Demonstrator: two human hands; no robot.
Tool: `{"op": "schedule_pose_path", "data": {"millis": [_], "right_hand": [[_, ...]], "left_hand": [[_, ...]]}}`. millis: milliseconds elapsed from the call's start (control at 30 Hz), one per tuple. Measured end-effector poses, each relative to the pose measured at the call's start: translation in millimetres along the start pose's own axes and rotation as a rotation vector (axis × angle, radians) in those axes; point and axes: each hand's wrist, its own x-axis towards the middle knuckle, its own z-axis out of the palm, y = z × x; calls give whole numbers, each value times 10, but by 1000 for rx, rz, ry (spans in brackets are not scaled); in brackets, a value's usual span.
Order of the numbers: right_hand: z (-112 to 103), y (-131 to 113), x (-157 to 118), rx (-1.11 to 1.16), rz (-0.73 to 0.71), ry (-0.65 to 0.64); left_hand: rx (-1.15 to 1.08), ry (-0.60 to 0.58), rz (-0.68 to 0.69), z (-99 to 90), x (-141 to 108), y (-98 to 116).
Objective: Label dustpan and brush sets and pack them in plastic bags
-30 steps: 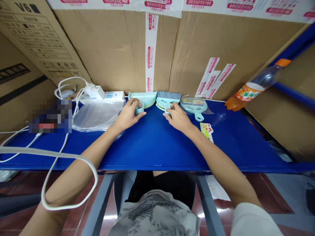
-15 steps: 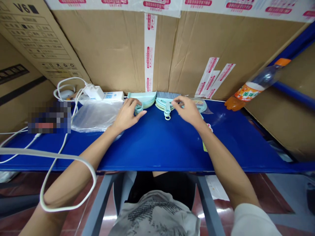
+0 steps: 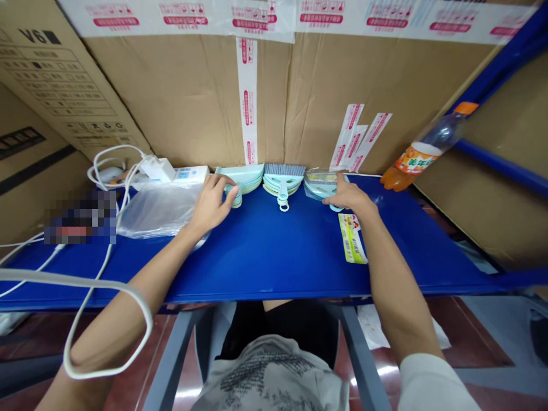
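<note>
In the head view my left hand (image 3: 214, 202) is beside the handle end of a stack of pale mint dustpans (image 3: 250, 178). Its fingers curve above the handles, thumb held apart, gripping nothing I can see. In the middle of the blue table lies a stack of small mint brushes (image 3: 282, 181) with grey bristles pointing to the back and ring-ended handles to the front. My right hand (image 3: 351, 197) rests with thumb and fingers spread on a mint dustpan set in a clear bag (image 3: 319, 185). A yellow-green printed card (image 3: 353, 238) lies in front of it.
Clear plastic bags (image 3: 160, 208) lie left of my left hand, near a power strip (image 3: 190, 173) with a white plug and looping cables. A white cable (image 3: 141, 297) hangs across my left forearm. An orange drink bottle (image 3: 422, 157) leans at the right. Cardboard boxes (image 3: 184, 103) wall the back.
My right hand has moved right, from the brush stack to the bagged dustpan set, uncovering the card. My left hand stays by the dustpans. The view has shifted slightly.
</note>
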Motion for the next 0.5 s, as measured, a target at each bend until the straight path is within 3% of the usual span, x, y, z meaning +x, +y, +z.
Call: {"op": "schedule_pose_path", "data": {"millis": [100,267,500], "right_hand": [[-60,78,14,63,27,8],[-272,360,49,331,8,175],[-651,705,-284,704,-101,147]], "left_hand": [[3,31,-11,3,1,1],[12,137,-47,-1,2,19],[42,278,-91,-54,30,83]]}}
